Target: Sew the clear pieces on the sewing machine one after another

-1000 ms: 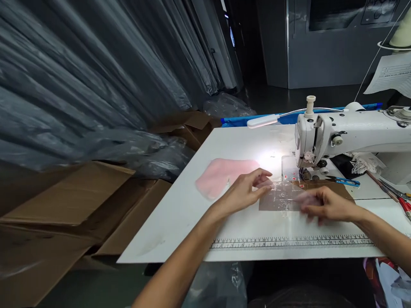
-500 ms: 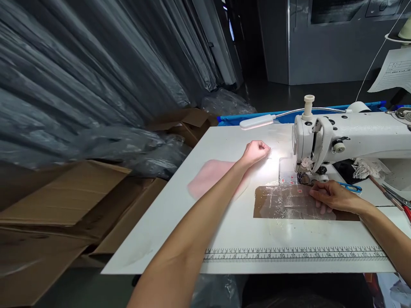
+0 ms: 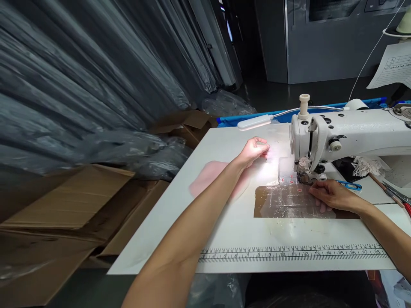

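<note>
Beyond the pink fabric piece, my left hand hovers over the lit table. Its fingers are loosely curled and a little apart, with nothing visible in them. My right hand is beside the needle area of the white sewing machine. Thumb and forefinger close at the edge of a thin see-through sheet, which lies over a brown board. Small red marks show near the presser foot. What exactly the right fingertips pinch is partly hidden.
Blue thread snips lie behind my right hand, with scissors farther right. A lamp lights the table, whose front edge has a ruler strip. Cardboard boxes stand at left.
My left hand's fingers have loosened from a closed pinch and spread slightly. My right hand stays at the sheet. The view has shifted a little.
</note>
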`<state>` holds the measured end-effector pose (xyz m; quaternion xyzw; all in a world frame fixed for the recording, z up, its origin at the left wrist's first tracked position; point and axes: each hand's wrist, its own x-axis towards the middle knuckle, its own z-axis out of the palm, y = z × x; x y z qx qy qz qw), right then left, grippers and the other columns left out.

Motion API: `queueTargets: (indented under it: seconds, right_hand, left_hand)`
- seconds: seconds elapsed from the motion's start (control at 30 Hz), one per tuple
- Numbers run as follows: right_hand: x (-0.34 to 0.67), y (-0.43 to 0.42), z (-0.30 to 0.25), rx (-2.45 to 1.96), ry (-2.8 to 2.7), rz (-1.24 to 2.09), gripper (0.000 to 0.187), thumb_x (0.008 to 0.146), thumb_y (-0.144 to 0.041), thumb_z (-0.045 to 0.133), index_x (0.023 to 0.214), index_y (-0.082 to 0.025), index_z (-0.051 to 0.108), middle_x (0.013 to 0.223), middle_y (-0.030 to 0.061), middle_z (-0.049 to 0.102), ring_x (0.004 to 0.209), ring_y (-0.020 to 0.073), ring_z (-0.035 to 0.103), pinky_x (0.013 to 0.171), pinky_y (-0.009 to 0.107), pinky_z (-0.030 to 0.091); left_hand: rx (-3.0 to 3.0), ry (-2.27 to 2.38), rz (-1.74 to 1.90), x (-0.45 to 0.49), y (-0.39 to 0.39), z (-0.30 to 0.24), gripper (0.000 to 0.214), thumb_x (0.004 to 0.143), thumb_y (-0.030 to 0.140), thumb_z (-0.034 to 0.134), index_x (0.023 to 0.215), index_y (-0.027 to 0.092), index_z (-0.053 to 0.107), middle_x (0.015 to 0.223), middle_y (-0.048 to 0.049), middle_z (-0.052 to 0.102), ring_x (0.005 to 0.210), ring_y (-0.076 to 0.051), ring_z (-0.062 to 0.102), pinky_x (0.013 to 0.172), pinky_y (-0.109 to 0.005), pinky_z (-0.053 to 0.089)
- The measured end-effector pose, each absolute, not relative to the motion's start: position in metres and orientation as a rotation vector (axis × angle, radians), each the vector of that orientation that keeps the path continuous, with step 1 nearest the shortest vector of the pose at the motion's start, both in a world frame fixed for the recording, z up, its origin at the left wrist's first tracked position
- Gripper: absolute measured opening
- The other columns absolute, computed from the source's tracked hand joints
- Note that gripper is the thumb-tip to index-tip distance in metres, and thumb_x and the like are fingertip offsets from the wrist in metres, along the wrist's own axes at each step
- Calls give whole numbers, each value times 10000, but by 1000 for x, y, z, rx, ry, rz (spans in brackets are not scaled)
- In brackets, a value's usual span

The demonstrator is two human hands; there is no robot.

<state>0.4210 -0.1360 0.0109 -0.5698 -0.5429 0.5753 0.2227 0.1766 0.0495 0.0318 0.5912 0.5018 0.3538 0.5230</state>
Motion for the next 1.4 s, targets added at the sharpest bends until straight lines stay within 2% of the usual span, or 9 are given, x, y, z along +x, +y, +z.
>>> queueTargets:
  seconds: [0.2, 0.43, 0.67, 0.83, 1.03, 1.13, 1.2, 1.3, 1.4]
  right_hand:
    - [419, -137, 12, -1576, -1520, 1551, 312, 959, -464, 599, 811, -192, 559, 672, -14, 614, 531, 101, 615, 449, 203, 429]
    - [423, -136, 10, -1543, -1509, 1564, 347, 995, -486, 537, 848, -173, 563, 714, 6, 641, 541, 90, 615, 458, 193, 442]
    - [425, -137, 9, -1515, -1535, 1550, 436, 952, -591, 563, 858, -166, 576, 699, 2, 625, 539, 97, 610, 461, 200, 438]
    - [426, -137, 16, -1526, -1555, 1553, 395, 841, -546, 727, 864, -170, 608, 671, -17, 614, 556, 111, 629, 461, 195, 431]
    - [414, -142, 32, -1491, -1572, 1618, 260, 802, -377, 779, 835, -176, 617, 678, -10, 636, 574, 104, 617, 468, 185, 443]
    - [409, -156, 48, -1311, -1750, 1655, 289, 825, -430, 750, 873, -165, 648, 704, 2, 653, 600, 112, 625, 507, 199, 489]
    - [410, -167, 59, -1140, -1765, 1659, 336, 866, -477, 715, 954, -156, 670, 763, 22, 669, 652, 120, 645, 562, 218, 527]
    - [412, -179, 66, -858, -1653, 1493, 402, 884, -528, 708, 1077, -176, 686, 1069, 88, 687, 966, 168, 678, 853, 304, 573]
    - [410, -183, 58, -716, -1723, 1647, 605, 750, -511, 839, 1232, -198, 648, 1265, 104, 643, 1184, 217, 618, 1046, 381, 499]
  left_hand:
    - [1364, 1179, 799, 178, 50, 26, 280, 607, 96, 814, 834, 117, 652, 696, -17, 679, 618, -126, 657, 699, -294, 586]
    - [1403, 1202, 807, 175, 47, 23, 361, 533, 127, 855, 847, 113, 676, 760, -34, 699, 729, -164, 695, 794, -335, 595]
    - [1564, 1280, 875, 157, 24, 30, 375, 608, 309, 851, 909, 136, 711, 859, -61, 726, 798, -191, 701, 783, -338, 603]
    - [2129, 1178, 804, 151, -25, 38, 280, 799, 377, 664, 968, 172, 752, 998, -82, 746, 839, -190, 687, 764, -317, 573]
    - [1952, 946, 402, 186, -87, 40, 418, 920, 476, 529, 1176, 193, 698, 701, -3, 701, 585, -142, 643, 552, -244, 497]
    - [1817, 948, 233, 207, -106, 40, 460, 960, 514, 448, 827, 165, 716, 638, -13, 678, 509, -137, 635, 508, -235, 468]
    - [1803, 861, 173, 213, -120, 42, 423, 941, 456, 496, 704, 156, 676, 648, -22, 685, 545, -137, 651, 535, -226, 471]
    - [1809, 606, 68, 213, -145, 51, 202, 835, 321, 646, 916, 155, 729, 728, -18, 719, 628, -132, 650, 574, -207, 479]
    - [1802, 327, -60, 205, -163, 64, 259, 815, 192, 616, 1049, 151, 718, 766, -17, 711, 632, -108, 615, 575, -188, 468]
